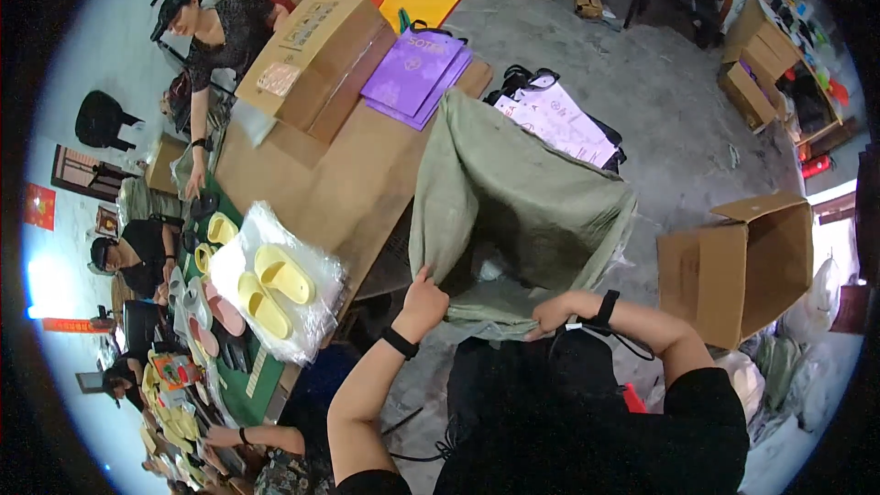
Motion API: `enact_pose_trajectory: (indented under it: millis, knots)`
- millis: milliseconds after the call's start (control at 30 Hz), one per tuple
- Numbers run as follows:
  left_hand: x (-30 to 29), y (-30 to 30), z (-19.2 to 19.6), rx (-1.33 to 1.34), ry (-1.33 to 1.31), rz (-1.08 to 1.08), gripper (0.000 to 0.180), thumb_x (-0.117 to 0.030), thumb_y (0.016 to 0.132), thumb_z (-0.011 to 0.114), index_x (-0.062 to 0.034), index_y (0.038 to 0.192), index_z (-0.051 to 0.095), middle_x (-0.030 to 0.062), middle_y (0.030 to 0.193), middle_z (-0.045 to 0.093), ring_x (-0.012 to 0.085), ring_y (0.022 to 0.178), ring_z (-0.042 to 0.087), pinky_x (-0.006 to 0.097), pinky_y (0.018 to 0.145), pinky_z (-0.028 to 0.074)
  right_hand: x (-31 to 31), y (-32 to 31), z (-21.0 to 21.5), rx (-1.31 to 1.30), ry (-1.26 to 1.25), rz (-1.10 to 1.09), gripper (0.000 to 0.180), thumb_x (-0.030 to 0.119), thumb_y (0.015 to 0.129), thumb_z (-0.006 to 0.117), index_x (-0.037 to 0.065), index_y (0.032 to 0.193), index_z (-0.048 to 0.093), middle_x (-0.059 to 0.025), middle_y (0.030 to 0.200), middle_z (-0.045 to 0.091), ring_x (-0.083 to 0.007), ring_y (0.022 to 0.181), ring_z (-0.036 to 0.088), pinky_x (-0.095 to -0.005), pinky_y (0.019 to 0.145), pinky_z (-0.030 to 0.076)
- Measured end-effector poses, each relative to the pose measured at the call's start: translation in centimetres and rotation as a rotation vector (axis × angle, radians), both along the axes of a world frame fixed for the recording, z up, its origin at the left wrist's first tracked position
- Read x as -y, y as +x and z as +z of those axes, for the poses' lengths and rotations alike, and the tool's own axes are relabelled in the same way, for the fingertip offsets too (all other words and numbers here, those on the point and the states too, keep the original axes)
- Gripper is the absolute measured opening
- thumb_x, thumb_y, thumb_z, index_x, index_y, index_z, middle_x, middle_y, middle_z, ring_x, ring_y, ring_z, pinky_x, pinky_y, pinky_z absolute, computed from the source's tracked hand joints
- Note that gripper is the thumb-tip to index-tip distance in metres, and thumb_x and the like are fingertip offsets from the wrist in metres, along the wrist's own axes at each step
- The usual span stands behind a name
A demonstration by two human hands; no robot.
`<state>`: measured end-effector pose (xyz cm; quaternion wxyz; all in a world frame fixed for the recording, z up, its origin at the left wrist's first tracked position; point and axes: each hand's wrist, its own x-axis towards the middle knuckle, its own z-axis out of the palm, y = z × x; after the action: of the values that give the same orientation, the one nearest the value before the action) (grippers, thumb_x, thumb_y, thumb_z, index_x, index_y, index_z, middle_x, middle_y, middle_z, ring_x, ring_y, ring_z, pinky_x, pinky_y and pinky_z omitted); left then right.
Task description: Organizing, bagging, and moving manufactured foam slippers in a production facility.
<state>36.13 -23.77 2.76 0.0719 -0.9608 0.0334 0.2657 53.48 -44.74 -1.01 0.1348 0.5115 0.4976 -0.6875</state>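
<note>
A large olive-green woven sack (550, 192) stands in front of me with its mouth spread wide. My left hand (423, 304) is closed on the near left part of its rim, and my right hand (553, 313) grips the near rim further right. Inside the sack, a small pale clump of what looks like clear plastic (491, 270) lies near the bottom; the rest is in shadow. Clear plastic film shows along the near rim. Just beyond the sack lie several pale lilac printed bags (559, 119) with black handles.
To the left, a table holds a closed carton (316, 64), purple bags (417, 73), yellow slippers (266, 302) on clear plastic bags (316, 298), and more slippers. An open carton (701, 284) sits at right. Several people work along the left.
</note>
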Motion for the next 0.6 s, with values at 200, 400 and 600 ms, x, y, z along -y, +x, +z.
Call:
enact_pose_trajectory:
  millis: [200,400,600]
  knots:
    - [0.0,-1.3,-1.0,0.086,-0.101,-0.040,0.014,-0.017,0.073,0.055,-0.0124,0.079,0.067,0.0045,0.078,0.064,0.0214,0.092,0.054,0.041,0.104,0.021,-0.4,-1.9,-1.2,0.166,0.087,0.061,0.071,0.062,0.081,0.043,-0.005,0.098,0.060,-0.0201,0.103,0.059,-0.0356,0.090,0.057,-0.0436,0.074,0.046]
    - [0.1,-5.6,-0.1,0.395,-0.151,0.041,0.032,-0.021,0.075,0.058,-0.0088,0.105,0.058,0.0140,0.117,0.050,0.0279,0.119,0.038,0.042,0.105,0.021,-1.8,-2.4,-2.9,0.466,0.229,0.031,0.046,0.046,0.074,0.058,0.007,0.098,0.063,-0.0150,0.095,0.063,-0.0325,0.091,0.059,-0.0437,0.074,0.045]
    - [0.1,-18.0,-0.1,0.528,-0.243,0.424,0.036,-0.025,0.078,0.057,-0.0114,0.112,0.054,0.0181,0.127,0.041,0.0330,0.121,0.034,0.046,0.103,0.023,-4.0,-3.5,-1.3,0.664,0.454,-0.229,0.076,0.037,0.060,0.070,0.007,0.125,0.043,-0.0197,0.118,0.051,-0.0357,0.109,0.048,-0.0456,0.089,0.039]
